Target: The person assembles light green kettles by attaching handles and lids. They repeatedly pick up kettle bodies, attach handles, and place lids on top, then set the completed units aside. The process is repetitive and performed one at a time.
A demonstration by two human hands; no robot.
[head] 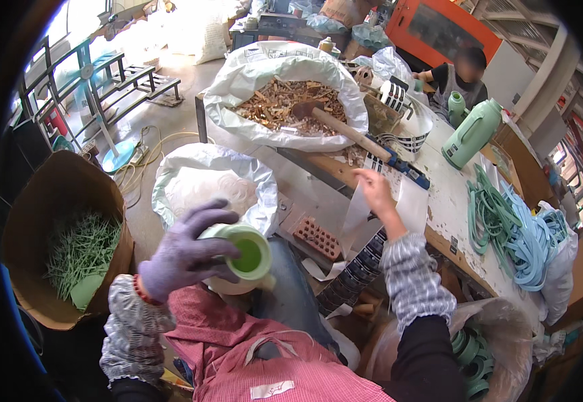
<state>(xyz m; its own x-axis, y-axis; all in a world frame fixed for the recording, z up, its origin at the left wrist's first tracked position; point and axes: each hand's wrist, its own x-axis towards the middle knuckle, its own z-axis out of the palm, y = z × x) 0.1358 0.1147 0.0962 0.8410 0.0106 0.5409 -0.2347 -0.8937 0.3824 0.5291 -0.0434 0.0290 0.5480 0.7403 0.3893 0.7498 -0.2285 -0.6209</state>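
My left hand (191, 251), in a purple knitted glove, grips a pale green plastic flask body (266, 256) above my lap. Its round open mouth faces up and to the right. Bare and raised over the table's near edge, my right hand (377, 193) has its fingers bent by a strip of white backing paper (412, 201). Whether anything is pinched between those fingertips cannot be made out. Below that wrist hangs a band of dark printed labels (356, 266), running down beside my knee.
A hammer (346, 130) lies across a sack of brown scraps (291, 60). On the table (437, 176) stands a green thermos jug (472, 133), near green and blue plastic strips (527, 236). A carton (25, 211) holds green sprues at left. Across the table sits another person (459, 80).
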